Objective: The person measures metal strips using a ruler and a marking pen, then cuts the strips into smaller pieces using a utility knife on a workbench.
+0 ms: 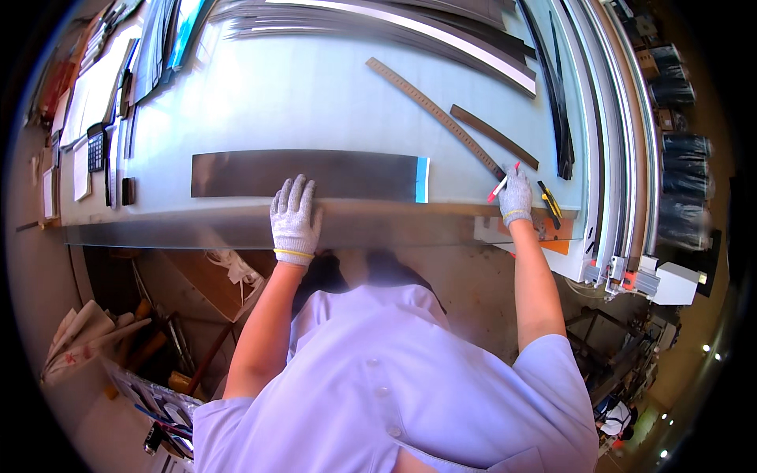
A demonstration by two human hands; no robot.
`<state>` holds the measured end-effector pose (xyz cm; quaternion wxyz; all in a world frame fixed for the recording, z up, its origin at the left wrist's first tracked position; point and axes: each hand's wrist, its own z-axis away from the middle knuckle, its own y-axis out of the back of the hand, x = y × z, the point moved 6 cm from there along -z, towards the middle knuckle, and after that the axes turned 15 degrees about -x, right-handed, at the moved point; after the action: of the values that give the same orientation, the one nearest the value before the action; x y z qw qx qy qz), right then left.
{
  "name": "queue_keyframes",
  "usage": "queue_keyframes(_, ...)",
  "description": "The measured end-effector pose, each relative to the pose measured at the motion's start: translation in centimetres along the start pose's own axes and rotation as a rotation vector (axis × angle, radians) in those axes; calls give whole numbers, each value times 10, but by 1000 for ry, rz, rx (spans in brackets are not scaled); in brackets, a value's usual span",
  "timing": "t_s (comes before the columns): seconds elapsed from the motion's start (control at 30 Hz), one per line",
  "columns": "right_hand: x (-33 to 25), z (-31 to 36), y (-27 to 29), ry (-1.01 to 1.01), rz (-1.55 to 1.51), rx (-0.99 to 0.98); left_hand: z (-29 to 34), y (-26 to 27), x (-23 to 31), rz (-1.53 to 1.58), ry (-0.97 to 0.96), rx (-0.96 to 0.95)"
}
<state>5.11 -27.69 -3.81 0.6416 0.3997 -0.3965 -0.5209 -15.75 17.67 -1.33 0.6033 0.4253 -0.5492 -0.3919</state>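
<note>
My left hand (294,222), in a grey knit glove with a yellow cuff line, lies with fingers stretched over the lower edge of a dark rectangular sheet (347,175). A blue and white band (423,180) runs down the sheet's right end. Farther right, my gloved right hand (516,197) is closed on a red and white marker pen (497,190). The near end of a long brown ruler (435,111) reaches that hand; whether they touch, I cannot tell. Beside the hand lies a yellow and black utility knife (550,206). A short dark strip (494,136) rests just beyond.
Long dark strips (378,24) are stacked along the table's far side, more (561,118) at the right. A calculator (96,148) and papers (81,169) sit at the left. Metal rails (627,142) border the right side. The table's glassy front edge (181,232) lies before me.
</note>
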Motion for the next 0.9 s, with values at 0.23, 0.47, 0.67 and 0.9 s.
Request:
queue_keyframes(0.23,18,-40,14,-70,-62,213,-4,3,7,28,-9,1)
queue_keyframes(0.47,64,-89,3,-117,9,70,-1,-3,-1,-11,-15,2)
queue_keyframes(0.67,78,-87,11,-1,62,45,0,1,-31,-105,59,69)
queue_keyframes(0.9,72,-91,26,-22,22,-98,-48,16,-56,-118,208,175)
